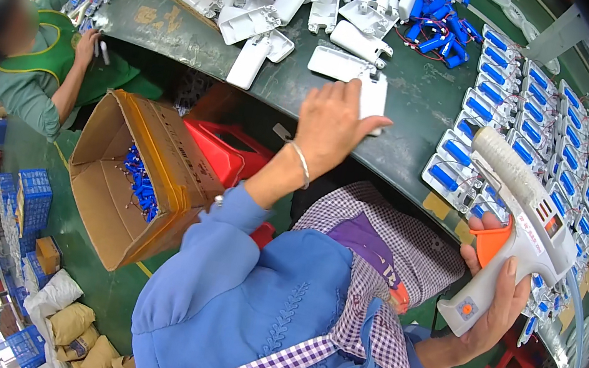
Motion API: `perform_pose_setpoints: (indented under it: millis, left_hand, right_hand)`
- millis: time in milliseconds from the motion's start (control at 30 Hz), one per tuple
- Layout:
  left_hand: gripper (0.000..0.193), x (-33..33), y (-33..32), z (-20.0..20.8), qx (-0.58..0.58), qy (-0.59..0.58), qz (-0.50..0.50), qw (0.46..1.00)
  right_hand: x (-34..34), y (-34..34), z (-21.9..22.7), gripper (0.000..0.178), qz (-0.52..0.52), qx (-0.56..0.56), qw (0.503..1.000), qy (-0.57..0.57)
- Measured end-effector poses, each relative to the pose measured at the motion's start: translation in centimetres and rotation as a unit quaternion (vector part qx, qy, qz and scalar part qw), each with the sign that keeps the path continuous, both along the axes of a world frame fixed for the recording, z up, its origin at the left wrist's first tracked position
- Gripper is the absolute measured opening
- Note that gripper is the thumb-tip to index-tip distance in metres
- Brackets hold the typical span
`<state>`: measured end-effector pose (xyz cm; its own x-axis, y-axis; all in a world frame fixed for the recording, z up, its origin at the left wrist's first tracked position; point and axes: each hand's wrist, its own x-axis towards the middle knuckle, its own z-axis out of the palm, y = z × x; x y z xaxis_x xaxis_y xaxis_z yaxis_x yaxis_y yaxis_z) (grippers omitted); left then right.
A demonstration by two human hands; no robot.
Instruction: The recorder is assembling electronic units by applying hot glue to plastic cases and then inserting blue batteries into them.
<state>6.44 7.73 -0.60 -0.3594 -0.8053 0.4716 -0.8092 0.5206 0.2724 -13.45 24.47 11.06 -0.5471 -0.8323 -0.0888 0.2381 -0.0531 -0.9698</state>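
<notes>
White shell (373, 102) sits on the worktop (418, 119), nearside of the battery pile (442, 25). Left hand (328, 125) touches it; can't tell if that grip is closed. Probably light, stiff, slick: pinch side edges. Right hand (496, 315), right and nearside of pile, has its grip clamped on glue gun (528, 231), likely heavier; hold by handle.

blue sweatshirt (260, 276) worn, lower centre of frame | front marked by braided relief (290, 314) | purple-white checked apron (428, 234) worn, purple patch (365, 243) attached | pale bangle (303, 166) worn below left hand (332, 124)
</notes>
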Motion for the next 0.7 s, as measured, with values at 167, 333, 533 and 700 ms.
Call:
perform_pose_setpoints:
  millis: [167,333,533,700]
  left_hand:
    - [0.053,-1.4,0.2,0.1,0.095,0.134,-0.056,0.985]
    - [0.035,-0.3,-0.1,1.0,0.098,0.173,-0.154,0.968]
    - [0.022,2.2,-3.3,0.7,-0.075,-0.012,-0.266,0.961]
    - [0.026,1.5,-3.8,-1.8,-0.043,-0.002,-0.298,0.954]
  right_hand:
    - [0.0,0.3,0.1,0.044,0.014,-0.016,1.0,-0.007]
    - [0.0,0.2,0.1,0.044,0.003,-0.013,1.0,-0.009]
    - [-0.6,0.7,-0.3,0.045,0.022,-0.015,1.0,-0.011]
    - [-0.5,0.6,-0.1,0.045,0.007,-0.016,1.0,-0.009]
